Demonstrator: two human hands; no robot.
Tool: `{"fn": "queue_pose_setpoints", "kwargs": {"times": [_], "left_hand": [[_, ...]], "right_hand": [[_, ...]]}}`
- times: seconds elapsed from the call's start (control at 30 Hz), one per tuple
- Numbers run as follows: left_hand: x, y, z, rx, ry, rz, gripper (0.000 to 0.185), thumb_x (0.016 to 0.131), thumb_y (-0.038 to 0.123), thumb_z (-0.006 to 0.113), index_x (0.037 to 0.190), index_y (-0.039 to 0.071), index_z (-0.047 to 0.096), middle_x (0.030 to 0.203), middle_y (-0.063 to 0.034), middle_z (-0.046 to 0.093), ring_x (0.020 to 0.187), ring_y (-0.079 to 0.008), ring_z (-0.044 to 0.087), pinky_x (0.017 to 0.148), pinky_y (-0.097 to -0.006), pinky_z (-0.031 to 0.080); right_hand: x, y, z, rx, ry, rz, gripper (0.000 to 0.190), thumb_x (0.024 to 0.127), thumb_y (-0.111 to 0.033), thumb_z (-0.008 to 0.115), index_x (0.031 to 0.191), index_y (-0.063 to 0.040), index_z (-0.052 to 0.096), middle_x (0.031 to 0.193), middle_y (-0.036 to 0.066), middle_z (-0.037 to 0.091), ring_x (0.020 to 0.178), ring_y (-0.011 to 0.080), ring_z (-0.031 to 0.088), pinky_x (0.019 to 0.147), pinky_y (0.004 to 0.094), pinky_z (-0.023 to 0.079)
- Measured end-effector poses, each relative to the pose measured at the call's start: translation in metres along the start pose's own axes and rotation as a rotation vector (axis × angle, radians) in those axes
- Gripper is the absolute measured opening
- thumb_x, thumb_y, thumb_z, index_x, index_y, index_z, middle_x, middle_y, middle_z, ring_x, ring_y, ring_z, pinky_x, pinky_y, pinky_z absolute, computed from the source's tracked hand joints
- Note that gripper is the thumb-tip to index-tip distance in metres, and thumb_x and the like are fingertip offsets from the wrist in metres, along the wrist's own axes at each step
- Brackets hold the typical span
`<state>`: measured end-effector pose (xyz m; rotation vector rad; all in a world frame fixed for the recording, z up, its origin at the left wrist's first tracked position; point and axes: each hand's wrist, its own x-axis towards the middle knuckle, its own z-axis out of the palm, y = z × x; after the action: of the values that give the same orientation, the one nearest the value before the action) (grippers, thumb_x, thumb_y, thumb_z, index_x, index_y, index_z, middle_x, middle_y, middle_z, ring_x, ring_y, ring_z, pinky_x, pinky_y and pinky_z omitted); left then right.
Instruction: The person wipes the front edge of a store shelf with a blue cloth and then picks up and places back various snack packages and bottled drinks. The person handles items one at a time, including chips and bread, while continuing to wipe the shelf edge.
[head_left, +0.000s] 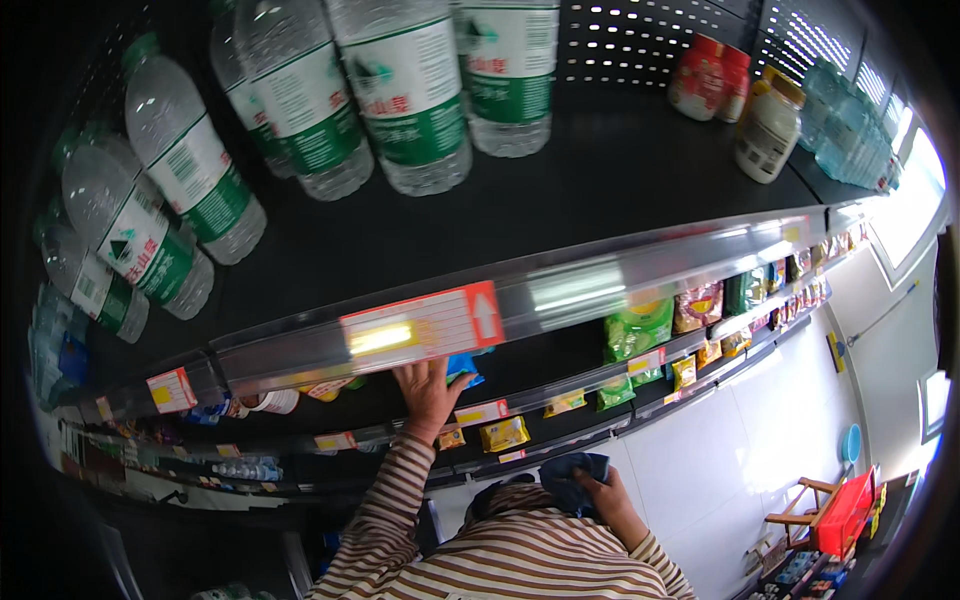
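Note:
My left hand (429, 396) reaches under the top shelf's front rail into the shelf below. Its fingertips are hidden behind the rail, and its thumb points right, beside a blue packet (463, 369). Whether the fingers grip that packet cannot be seen. Lower down, close to my striped shirt, my right hand (613, 501) holds a bunched dark blue cloth (571, 484). A red-edged price card (420, 326) sits on the rail right above my left hand.
Several water bottles (409, 105) stand on the black top shelf (450, 232). Jars (771, 127) stand at its far right. Bagged snacks (637, 330) sit on the lower shelves. Behind me are a white tiled floor (697, 457) and a wooden chair with a red seat (844, 514).

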<state>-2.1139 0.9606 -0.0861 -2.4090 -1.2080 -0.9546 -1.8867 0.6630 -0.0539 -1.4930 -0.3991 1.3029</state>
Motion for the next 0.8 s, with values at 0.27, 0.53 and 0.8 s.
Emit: {"fn": "queue_pose_setpoints", "kwargs": {"times": [0.27,0.53,0.8], "left_hand": [[0.014,0.042,-0.055,-0.026,0.000,-0.073,0.089,0.078,0.047,0.086,0.151,0.011,0.048,0.165,-0.0185,0.031,0.154,-0.0443,0.024,0.122,-0.0700,0.015],[0.068,0.202,0.012,-0.924,-0.066,-0.359,0.067,0.089,0.018,0.082,0.144,0.001,0.049,0.141,-0.0203,0.056,0.128,-0.0356,0.058,0.108,-0.0455,0.047],[0.107,0.278,0.096,-1.130,-0.099,-0.492,0.039,0.092,0.022,0.081,0.119,0.000,0.064,0.109,-0.0097,0.071,0.096,-0.0158,0.066,0.084,-0.0341,0.052]], "right_hand": [[0.007,-0.004,-0.056,0.015,-0.095,-0.012,0.028,0.099,-0.023,0.073,0.117,0.000,0.070,0.103,0.005,0.076,0.091,0.0137,0.068,0.084,0.0292,0.055],[0.008,-0.027,-0.125,0.070,-0.092,0.028,0.037,0.103,-0.037,0.068,0.115,-0.002,0.069,0.099,0.001,0.071,0.089,0.0114,0.062,0.083,0.0293,0.053],[-0.029,-0.059,-0.212,0.123,0.018,0.076,0.035,0.103,-0.033,0.067,0.118,-0.001,0.066,0.101,0.006,0.072,0.089,0.0148,0.067,0.080,0.0317,0.056]]}}
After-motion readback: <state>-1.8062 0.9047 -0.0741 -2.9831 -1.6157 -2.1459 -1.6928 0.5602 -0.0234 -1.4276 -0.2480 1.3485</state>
